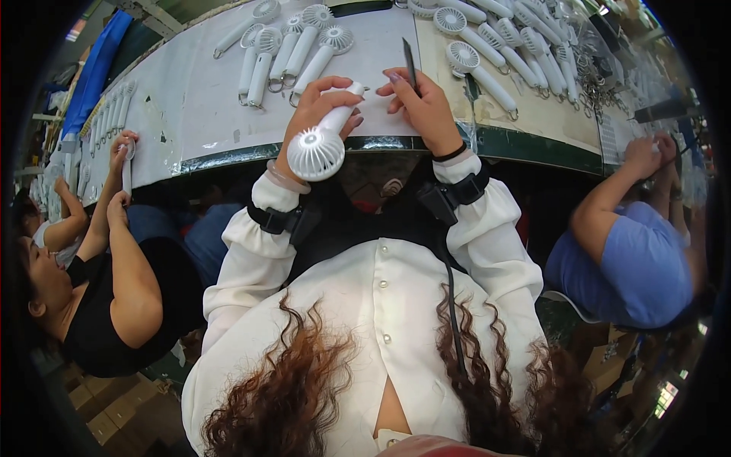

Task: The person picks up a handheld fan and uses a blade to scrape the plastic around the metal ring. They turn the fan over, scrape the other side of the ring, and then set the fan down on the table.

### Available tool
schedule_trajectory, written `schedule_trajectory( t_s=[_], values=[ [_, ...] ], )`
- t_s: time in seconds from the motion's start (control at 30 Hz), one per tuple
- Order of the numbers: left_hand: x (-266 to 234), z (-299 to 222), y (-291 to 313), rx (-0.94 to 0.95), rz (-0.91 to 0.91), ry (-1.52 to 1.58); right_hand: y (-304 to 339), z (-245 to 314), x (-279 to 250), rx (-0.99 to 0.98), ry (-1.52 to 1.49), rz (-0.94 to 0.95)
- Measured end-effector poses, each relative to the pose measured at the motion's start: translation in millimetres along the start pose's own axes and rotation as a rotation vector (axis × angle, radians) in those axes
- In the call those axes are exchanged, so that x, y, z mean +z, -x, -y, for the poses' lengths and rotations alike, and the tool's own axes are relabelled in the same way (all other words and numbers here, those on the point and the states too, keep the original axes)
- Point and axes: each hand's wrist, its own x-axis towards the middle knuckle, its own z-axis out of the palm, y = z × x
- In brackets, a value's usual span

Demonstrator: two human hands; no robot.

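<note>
My left hand point(308, 114) is closed around the handle of a small white handheld fan point(316, 152). The fan's round caged head points toward me, and its handle end faces my right hand. Something small and metallic shows at that end, too small to make out. Just to the right, my right hand point(426, 110) grips a slim dark pointed tool point(410, 62), its tip sticking up past the fingers. The thumb and forefinger of that hand are near the handle end; whether they pinch anything I cannot tell.
Several white fans point(293, 53) lie on the table point(190, 84) beyond my left hand. More fans point(495, 49), many with metal rings, are heaped at the right. A person in black point(122, 289) works at my left, another in blue point(620, 263) at my right.
</note>
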Motion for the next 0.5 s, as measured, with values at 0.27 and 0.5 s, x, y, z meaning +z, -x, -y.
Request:
schedule_trajectory(
  t_s=[0.27, 0.5],
  values=[
    [7.3, -8.0, 11.0, -0.094, 0.107, 0.259, -7.3, 4.0, 9.0, 0.305, -0.418, 0.145],
    [15.0, -10.0, 26.6, -0.58, 0.103, 0.862, -7.2, 5.9, 12.8, 0.22, -0.58, 0.075]
  ],
)
